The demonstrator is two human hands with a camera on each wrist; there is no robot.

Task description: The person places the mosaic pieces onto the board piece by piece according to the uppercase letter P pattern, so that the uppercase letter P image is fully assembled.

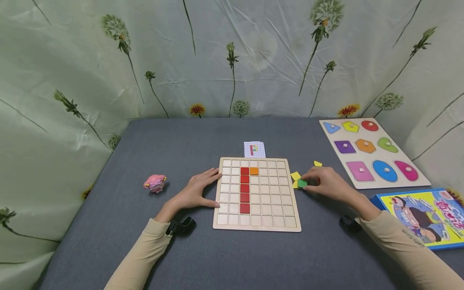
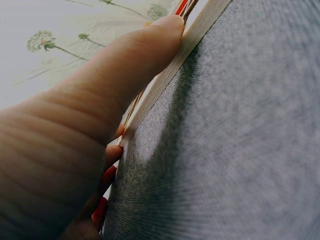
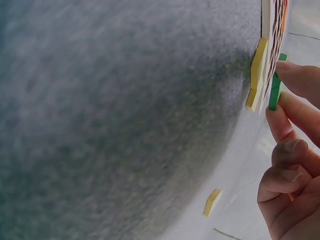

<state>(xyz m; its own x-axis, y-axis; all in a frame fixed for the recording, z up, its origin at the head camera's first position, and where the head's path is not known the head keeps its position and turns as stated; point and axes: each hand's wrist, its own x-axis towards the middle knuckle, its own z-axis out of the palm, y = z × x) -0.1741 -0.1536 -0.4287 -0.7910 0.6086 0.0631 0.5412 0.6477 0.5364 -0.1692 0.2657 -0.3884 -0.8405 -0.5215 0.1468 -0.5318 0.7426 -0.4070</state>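
Note:
A square wooden grid board (image 1: 256, 229) lies on the grey table. Several red tiles (image 1: 245, 188) form a column in it, with one orange tile (image 1: 254, 171) beside the top one. My left hand (image 1: 193, 191) rests along the board's left edge, thumb and fingers spread and touching it. To the right of the board, my right hand (image 1: 331, 185) pinches a green tile (image 3: 276, 90) between thumb and fingers. Yellow tiles (image 1: 295, 176) lie close by the board's right edge, partly overlapped by the green one. Another yellow tile (image 1: 317, 163) sits farther back, behind the right hand.
Behind the board is a small printed pattern card (image 1: 254, 149). A pink toy figure (image 1: 155, 183) stands on the left. On the right are a knobbed shape puzzle board (image 1: 362, 161) and, nearer, a blue and yellow box (image 1: 427, 217) beside the right forearm.

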